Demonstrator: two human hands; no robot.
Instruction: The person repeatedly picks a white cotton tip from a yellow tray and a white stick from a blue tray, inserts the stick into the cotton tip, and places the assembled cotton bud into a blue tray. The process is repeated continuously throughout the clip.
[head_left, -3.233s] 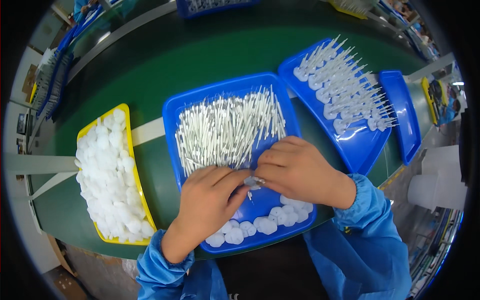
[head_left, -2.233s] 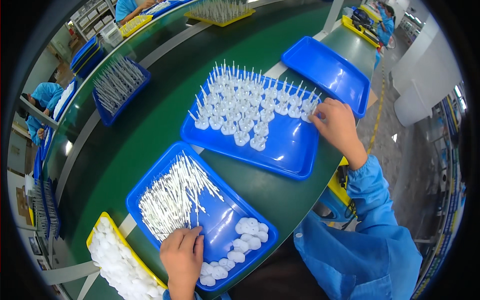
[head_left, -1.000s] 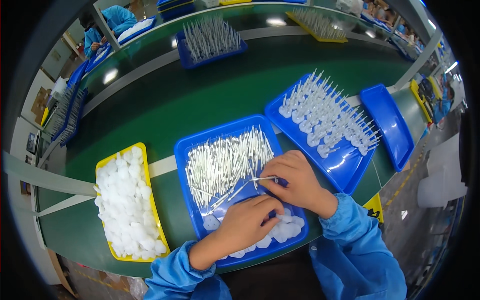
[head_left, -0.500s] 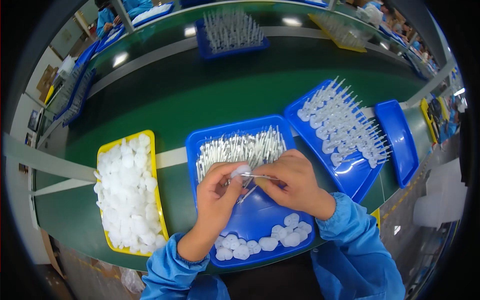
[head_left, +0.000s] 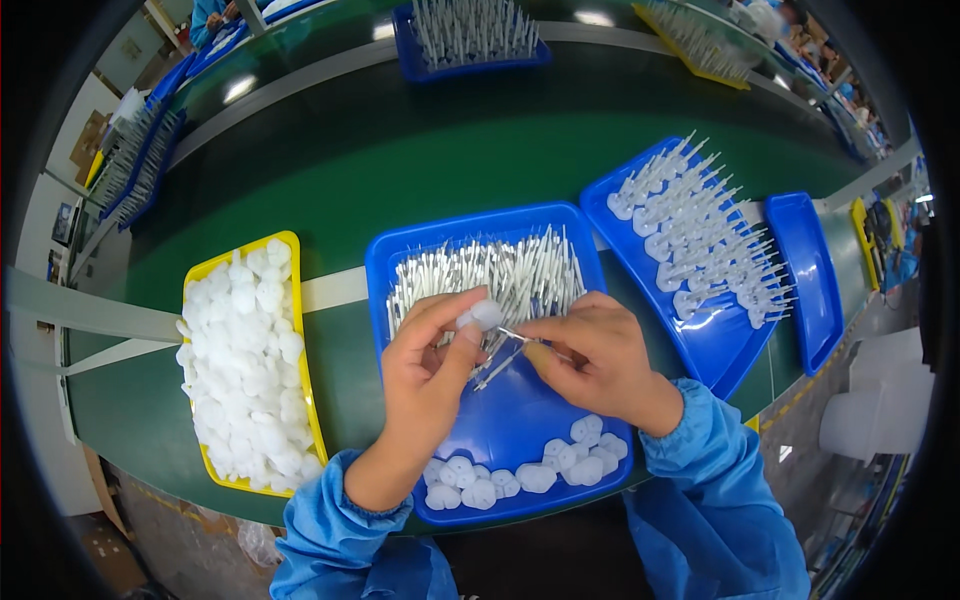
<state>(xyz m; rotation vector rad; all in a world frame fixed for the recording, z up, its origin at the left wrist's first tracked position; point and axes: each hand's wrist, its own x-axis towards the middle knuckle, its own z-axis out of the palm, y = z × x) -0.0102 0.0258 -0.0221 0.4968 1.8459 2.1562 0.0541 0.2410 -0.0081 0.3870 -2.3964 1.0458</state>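
Note:
My left hand [head_left: 425, 362] pinches a translucent white plastic piece [head_left: 486, 314], rounded and cap-like, between thumb and fingers. Facing it, my right hand [head_left: 603, 362] grips a thin rod [head_left: 512, 334] with its fingertips; the rod's end points at the piece, and whether they touch I cannot tell. Both hands are over a blue tray [head_left: 500, 420]. Behind them in this tray lies a dense heap of thin white and silvery rods [head_left: 480, 275], a few straying forward beneath my hands. Along the tray's front edge are several loose white plastic pieces [head_left: 537, 478].
To the left, a yellow tray [head_left: 309, 395] is heaped with white pieces [head_left: 245, 370]. A blue tray [head_left: 715, 350] on the right bears rows of white pieces with rods standing up [head_left: 700, 240]. Beside it lies another blue tray [head_left: 805, 270]. Further trays of upright rods [head_left: 475, 35] sit at the back.
The piece in my left hand has tilted upward. The rod in my right hand now slants down to the right. My right hand has shifted slightly right, and the whole view has shifted a little.

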